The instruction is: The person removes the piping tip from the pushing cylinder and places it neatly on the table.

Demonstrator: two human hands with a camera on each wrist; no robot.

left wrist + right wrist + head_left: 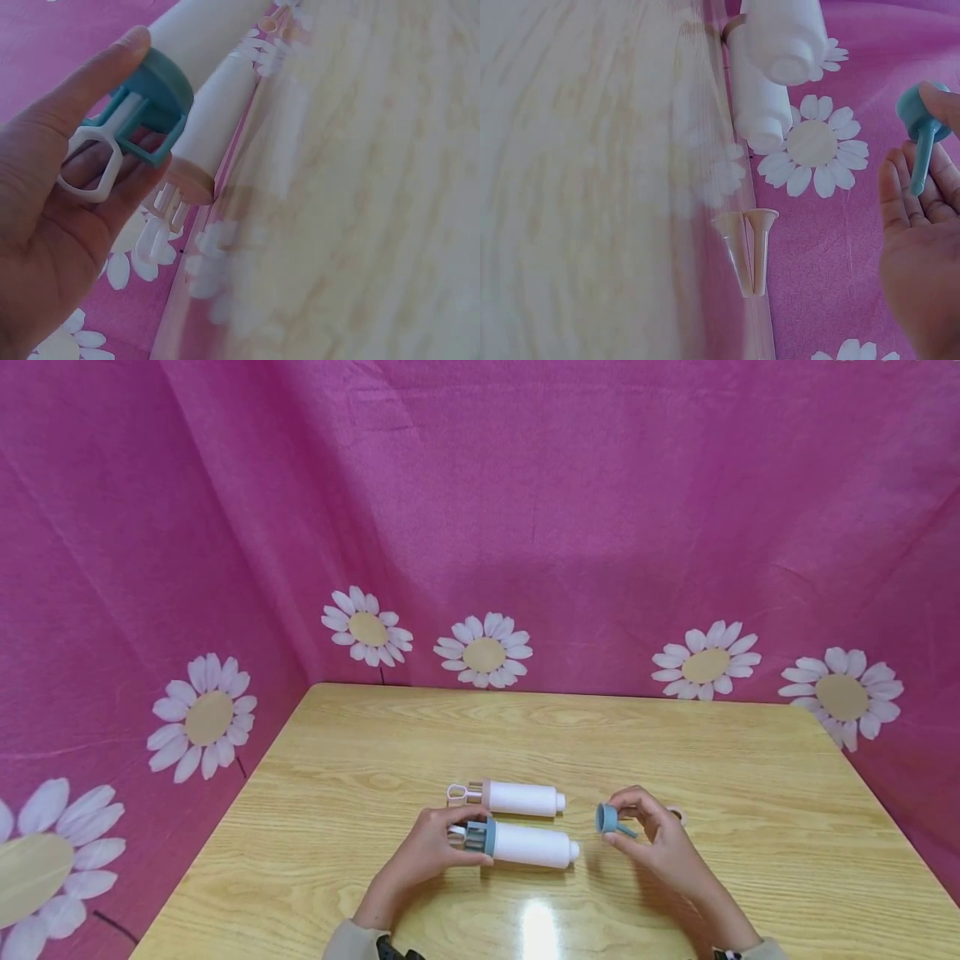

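Daisy-printed pink cloth [570, 527] backs wood-grain table [375, 735]. Left hand [429, 850] pinches teal-collared tube [531, 845] by its collar [491, 837], probably to steady it. Right hand [663, 842], apart, pinches teal nozzle [611, 817] beyond the tube's tip [574, 850], likely keeping the stem free. Tan-collared tube [523, 798] lies just behind the teal-collared one.

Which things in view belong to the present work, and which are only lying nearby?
Seemingly in use:
white tube with teal end, in the left hand
teal spouted piece, in the right hand

Apparently just lying nearby:
white tube with beige end
beige cone-shaped piece
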